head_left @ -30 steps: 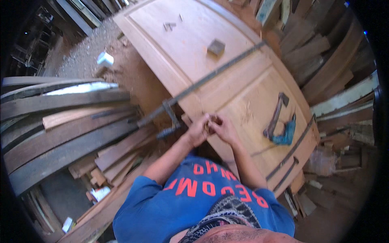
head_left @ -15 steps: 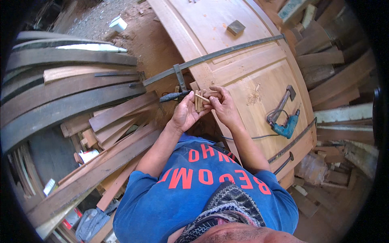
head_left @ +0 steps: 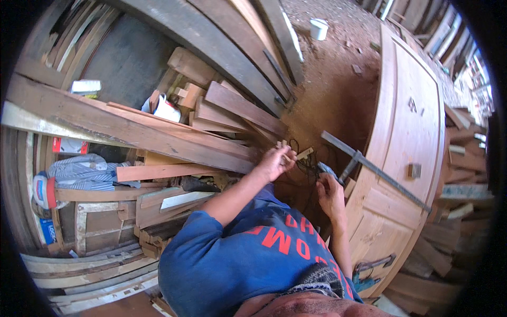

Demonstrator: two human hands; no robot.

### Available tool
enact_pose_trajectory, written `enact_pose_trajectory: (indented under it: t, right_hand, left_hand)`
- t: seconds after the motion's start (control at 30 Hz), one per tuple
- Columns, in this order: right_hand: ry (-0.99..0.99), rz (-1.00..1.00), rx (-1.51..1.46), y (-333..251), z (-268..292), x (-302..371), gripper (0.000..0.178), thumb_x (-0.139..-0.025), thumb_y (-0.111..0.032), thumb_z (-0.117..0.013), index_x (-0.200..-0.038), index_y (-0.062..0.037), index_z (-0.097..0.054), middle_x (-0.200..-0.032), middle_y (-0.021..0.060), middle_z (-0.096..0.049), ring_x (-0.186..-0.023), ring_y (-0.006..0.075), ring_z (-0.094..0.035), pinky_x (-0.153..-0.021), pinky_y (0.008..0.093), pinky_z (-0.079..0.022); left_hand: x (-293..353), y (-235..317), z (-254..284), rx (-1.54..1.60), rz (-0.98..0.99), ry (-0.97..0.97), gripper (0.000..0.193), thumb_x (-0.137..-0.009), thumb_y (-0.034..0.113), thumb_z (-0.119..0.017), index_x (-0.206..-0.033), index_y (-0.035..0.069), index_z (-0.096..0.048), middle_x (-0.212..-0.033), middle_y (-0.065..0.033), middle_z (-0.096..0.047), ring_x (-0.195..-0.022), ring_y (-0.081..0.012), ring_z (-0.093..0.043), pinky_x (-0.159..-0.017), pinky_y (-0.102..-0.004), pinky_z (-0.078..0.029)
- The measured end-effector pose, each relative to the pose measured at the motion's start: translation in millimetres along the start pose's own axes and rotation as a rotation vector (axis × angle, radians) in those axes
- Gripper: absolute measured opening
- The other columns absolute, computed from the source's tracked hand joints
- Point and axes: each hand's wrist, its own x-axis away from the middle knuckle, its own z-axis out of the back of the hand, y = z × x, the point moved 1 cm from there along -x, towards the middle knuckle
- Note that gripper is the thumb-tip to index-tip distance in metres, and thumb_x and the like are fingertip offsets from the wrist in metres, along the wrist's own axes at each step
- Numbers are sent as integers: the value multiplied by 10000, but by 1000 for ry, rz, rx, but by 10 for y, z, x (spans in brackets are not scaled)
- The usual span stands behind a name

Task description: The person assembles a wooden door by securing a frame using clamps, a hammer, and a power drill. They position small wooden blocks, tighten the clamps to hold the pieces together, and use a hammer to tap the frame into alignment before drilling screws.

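My left hand [head_left: 278, 162] is closed around several small wooden pegs [head_left: 285, 158], whose pale ends stick out past the fingers. It hangs beside the ends of stacked boards. To its right, my right hand [head_left: 331, 193] has its fingers curled at the dark bluish handle [head_left: 327, 169] of a bar clamp [head_left: 376, 171]. Part of that grip is hidden by the hand itself. The clamp lies across a panelled wooden door [head_left: 377, 203] on my right.
A small wood block [head_left: 414, 170] rests on the door, and a teal power drill [head_left: 368, 280] is near its close end. Long boards [head_left: 174, 140] stack up on the left around a white bucket [head_left: 165, 109]. Another white bucket [head_left: 318, 29] stands on the dirt floor ahead.
My view has swung left. My hands, together over the pegs before, have come apart: the left carries the pegs leftward, the right is now at the clamp handle.
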Motion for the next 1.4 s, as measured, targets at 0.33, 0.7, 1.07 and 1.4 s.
enact_pose_trajectory:
  t: [0.33,0.7,1.07,1.4]
  right_hand:
    - [-341,-52,348,308,-637,-734,247,-908,-121,-700,-1130,-17,-666,-963,219,-713,-875,365,-709,-766,420,-539]
    - [-234,-244,399,873,-564,-839,255,-886,-211,-693,-1086,-54,-709,-937,196,-707,-895,353,-706,-788,443,-546]
    - [-273,-385,309,1118,-640,-679,170,-927,-171,-646,-985,-13,-668,-841,197,-660,-812,340,-681,-719,472,-520]
    - [-179,-385,305,635,-457,-843,244,-908,-205,-659,-1047,-6,-647,-959,248,-682,-966,454,-657,-814,496,-535]
  left_hand:
    - [-27,4617,1665,-406,-1053,721,385,-1083,379,-484,-964,17,-541,-832,-121,-684,-670,-179,-670,-621,-345,-541]
    - [475,6184,3082,-1402,-247,1608,376,-944,308,-602,-1194,64,-741,-1301,-151,-692,-1222,-352,-651,-987,-461,-545]
    - [607,6379,4174,-1511,64,1627,383,-904,235,-579,-1203,49,-730,-1289,-211,-682,-1219,-357,-655,-1005,-460,-516]
    - [565,7312,2782,-1190,-989,1786,628,-797,447,-773,-1270,43,-688,-1199,-201,-720,-1084,-379,-698,-935,-484,-544]
